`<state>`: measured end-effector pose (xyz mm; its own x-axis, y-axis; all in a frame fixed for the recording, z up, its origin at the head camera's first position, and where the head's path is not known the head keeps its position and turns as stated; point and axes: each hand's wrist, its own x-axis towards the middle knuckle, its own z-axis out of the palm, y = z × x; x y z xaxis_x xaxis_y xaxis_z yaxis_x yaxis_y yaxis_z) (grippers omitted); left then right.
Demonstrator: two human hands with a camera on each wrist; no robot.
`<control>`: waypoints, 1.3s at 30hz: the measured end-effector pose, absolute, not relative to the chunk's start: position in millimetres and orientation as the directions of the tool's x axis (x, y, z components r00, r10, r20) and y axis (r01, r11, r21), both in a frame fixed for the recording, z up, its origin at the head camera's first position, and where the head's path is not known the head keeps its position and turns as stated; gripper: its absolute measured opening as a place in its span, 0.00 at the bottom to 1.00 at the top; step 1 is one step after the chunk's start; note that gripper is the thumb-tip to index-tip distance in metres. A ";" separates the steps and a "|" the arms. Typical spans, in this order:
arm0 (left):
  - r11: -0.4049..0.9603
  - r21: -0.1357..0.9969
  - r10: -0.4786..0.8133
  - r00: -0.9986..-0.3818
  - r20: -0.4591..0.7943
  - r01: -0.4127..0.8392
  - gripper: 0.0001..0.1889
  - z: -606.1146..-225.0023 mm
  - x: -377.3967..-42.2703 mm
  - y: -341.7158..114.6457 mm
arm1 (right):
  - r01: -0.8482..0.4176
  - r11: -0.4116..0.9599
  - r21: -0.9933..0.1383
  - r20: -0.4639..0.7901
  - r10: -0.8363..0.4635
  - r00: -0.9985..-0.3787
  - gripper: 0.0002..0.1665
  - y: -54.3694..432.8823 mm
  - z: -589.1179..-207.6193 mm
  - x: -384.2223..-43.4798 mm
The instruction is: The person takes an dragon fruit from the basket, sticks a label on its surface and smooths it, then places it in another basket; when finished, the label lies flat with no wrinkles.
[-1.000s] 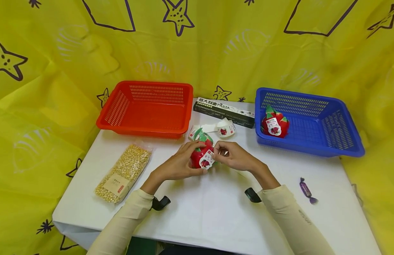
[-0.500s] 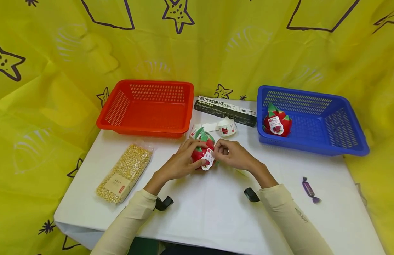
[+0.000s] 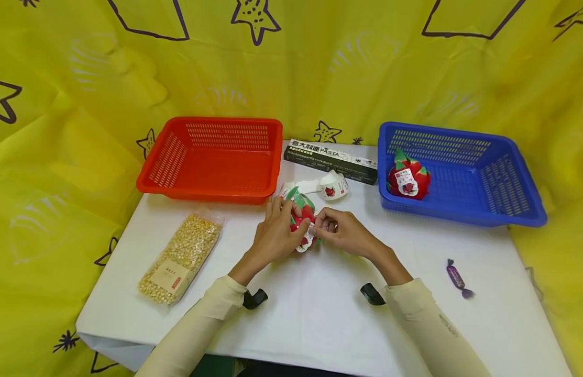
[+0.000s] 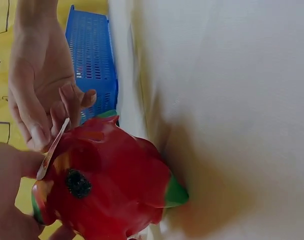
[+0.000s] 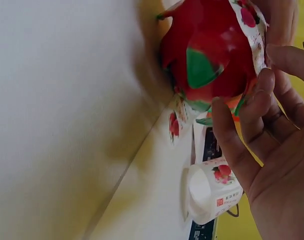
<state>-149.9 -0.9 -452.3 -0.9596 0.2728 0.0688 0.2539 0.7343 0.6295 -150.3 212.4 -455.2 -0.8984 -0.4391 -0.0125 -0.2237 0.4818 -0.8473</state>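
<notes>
My left hand (image 3: 278,235) cups the dragon fruit (image 3: 303,213) mid-surface (image 3: 319,314), in front of the red basket (image 3: 211,157); my right hand (image 3: 344,233) pinches its sticker (image 3: 306,242). The fruit looks firm and light with smooth skin, best cupped round its body. The sticker seems flimsy. Open room lies nearer me.

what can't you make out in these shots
- Head view: the left hand covers most of the held dragon fruit.
- Head view: print on its sticker is too small.
- Left wrist view: the blue basket is cut off by the right hand.
</notes>
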 end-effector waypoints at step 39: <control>0.605 0.707 0.582 -0.810 -0.077 0.367 0.35 -452.4 -153.0 -41.4 | -0.259 0.502 -0.825 -0.041 -0.511 -0.858 0.05 216.5 -458.4 -147.5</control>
<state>-153.0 -41.4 -452.4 -0.8096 0.5819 -0.0772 0.3671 0.6046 0.7069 -147.5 216.5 -458.4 -0.8585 -0.5111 -0.0415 -0.2592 0.5022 -0.8250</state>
